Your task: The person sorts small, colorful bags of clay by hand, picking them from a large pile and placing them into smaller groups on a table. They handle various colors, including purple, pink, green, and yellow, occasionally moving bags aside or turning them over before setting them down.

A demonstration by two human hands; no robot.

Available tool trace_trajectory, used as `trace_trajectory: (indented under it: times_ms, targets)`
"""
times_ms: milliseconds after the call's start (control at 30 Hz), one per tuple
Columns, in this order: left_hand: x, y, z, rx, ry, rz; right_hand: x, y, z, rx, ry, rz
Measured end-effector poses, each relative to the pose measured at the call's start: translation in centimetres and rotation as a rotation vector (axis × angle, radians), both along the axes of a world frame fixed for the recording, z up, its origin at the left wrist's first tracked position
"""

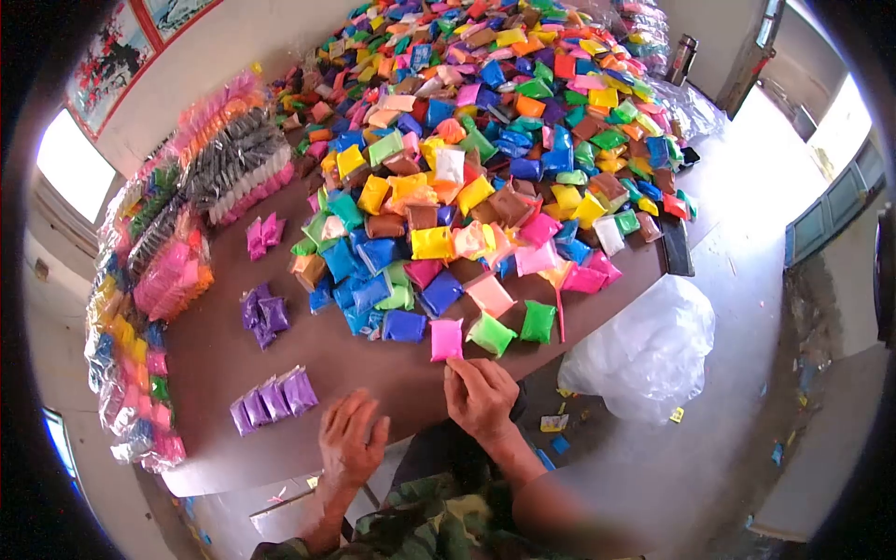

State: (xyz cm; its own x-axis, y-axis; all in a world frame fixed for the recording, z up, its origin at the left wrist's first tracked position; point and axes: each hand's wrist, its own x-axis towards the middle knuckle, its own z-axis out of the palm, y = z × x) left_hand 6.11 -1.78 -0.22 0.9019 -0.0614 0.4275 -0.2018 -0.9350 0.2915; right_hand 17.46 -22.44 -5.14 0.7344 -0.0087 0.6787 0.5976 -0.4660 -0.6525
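My right hand [480, 396] is at the table's near edge, thumb and fingertips pinched at the lower edge of a small bright pink packet [446, 340]. My left hand [352, 437] is held over the near edge, fingers loosely stretched and nothing in them. To its left lies a row of several purple packets [273, 401], side by side. Right of the pink packet lie a light green packet [490, 334] and a darker green packet [539, 321]. A blue packet [404, 327] is just left of it.
A large heap of mixed-colour packets [448, 168] covers the brown table [210, 345]. More purple packets [265, 315] and pink packets [265, 235] lie left. Stacked clear bags of packets [233, 159] line the left edge. A clear plastic bag [644, 350] bulges beside the right edge.
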Motion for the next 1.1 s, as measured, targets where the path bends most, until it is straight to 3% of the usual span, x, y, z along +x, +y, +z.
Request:
trace_trajectory:
  times_ms: [100,700,800,900,967,1033,1100]
  targets:
    - [2.4,-2.0,0.6,-0.097,-0.005,-0.075,-0.1,-0.3,0.3,-0.007,0.002,0.010]
    - [14.3,-7.4,3.9,-0.114,-0.018,-0.333,0.0,-0.8,-2.3,-0.059,-0.012,0.054]
    - [17.4,-7.9,4.6,-0.074,-0.006,-0.357,0.1,-1.0,-1.2,-0.014,0.039,0.090]
    - [20.8,-8.3,5.2,-0.005,-0.044,-0.391,0.0,-3.5,0.5,0.207,0.150,0.210]
    - [23.5,-8.7,5.6,0.043,-0.032,-0.411,1.7,-6.7,2.6,0.201,-0.061,0.117]
    - [26.0,-9.1,5.8,0.089,-0.033,-0.473,4.2,-10.3,2.2,0.121,-0.066,-0.109]
    - [28.4,-9.8,5.1,0.122,-0.030,-0.501,8.9,-13.9,2.2,0.305,-0.013,-0.140]
